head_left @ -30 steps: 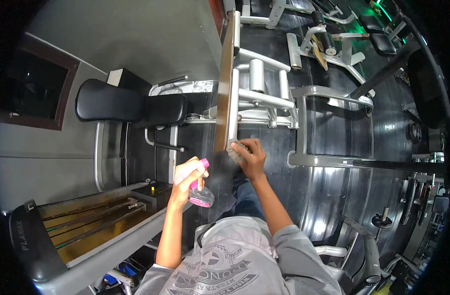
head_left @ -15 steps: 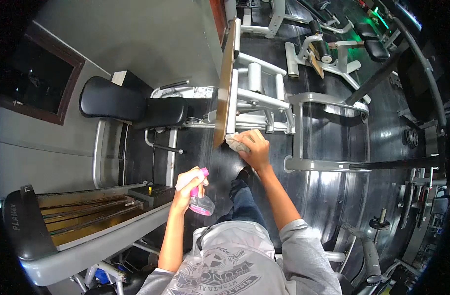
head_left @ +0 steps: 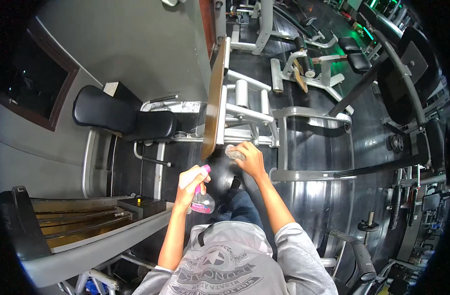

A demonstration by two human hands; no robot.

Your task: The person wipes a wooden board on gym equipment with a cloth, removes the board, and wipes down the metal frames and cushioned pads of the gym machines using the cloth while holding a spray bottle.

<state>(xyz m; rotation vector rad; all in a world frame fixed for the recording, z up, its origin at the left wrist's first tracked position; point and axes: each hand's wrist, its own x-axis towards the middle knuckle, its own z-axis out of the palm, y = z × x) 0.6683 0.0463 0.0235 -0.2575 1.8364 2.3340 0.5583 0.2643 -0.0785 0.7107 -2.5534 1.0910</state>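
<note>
My left hand [head_left: 189, 183] is wrapped round the pink neck of a clear spray bottle [head_left: 203, 202] with a pink nozzle and a pink label. In my right hand [head_left: 249, 158] is a crumpled whitish cloth [head_left: 234, 152], pinched between fingers and thumb. That hand is just below the lower end of a machine's white metal frame [head_left: 240, 117]; a small gap seems to separate them. A brown board [head_left: 214, 105] stands on edge along the frame's left side, above and between my hands.
To the left is a machine with a black padded seat [head_left: 153, 125] and backrest [head_left: 103, 109]. A grey machine housing [head_left: 107, 246] with rods crosses the lower left. Grey tubular framing [head_left: 308, 175] runs along the right, over black flooring [head_left: 313, 147]. More gym machines stand behind.
My right hand and the cloth have come away from the end of the white frame, slightly down and left. The view has shifted, and my left hand still holds the bottle.
</note>
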